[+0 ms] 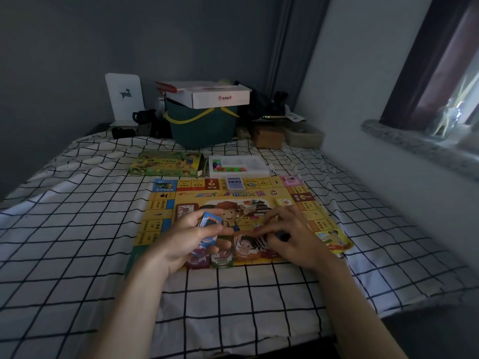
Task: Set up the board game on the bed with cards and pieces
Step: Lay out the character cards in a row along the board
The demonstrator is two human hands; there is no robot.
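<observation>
A yellow game board (261, 200) lies flat on the checked bedsheet (77, 229). My left hand (181, 237) hovers over the board's near left part and grips a stack of blue-backed cards (209, 222). My right hand (287, 234) is bent over the board's near right part, fingertips down on play-money notes (246, 248) laid along the near edge. One more note (220, 259) shows below my left hand. A blue card deck (234, 183) rests on the board's far edge. Behind the board sit the green game box (166, 164) and a white tray (259, 164) with coloured pieces (225, 168).
At the bed's head stand a dark green basket (204, 128) with a white carton (220, 97) on top, a white deer-print stand (124, 97), dark mugs (142, 120) and small boxes (269, 136). A wall and a stone window sill (414, 149) run along the right.
</observation>
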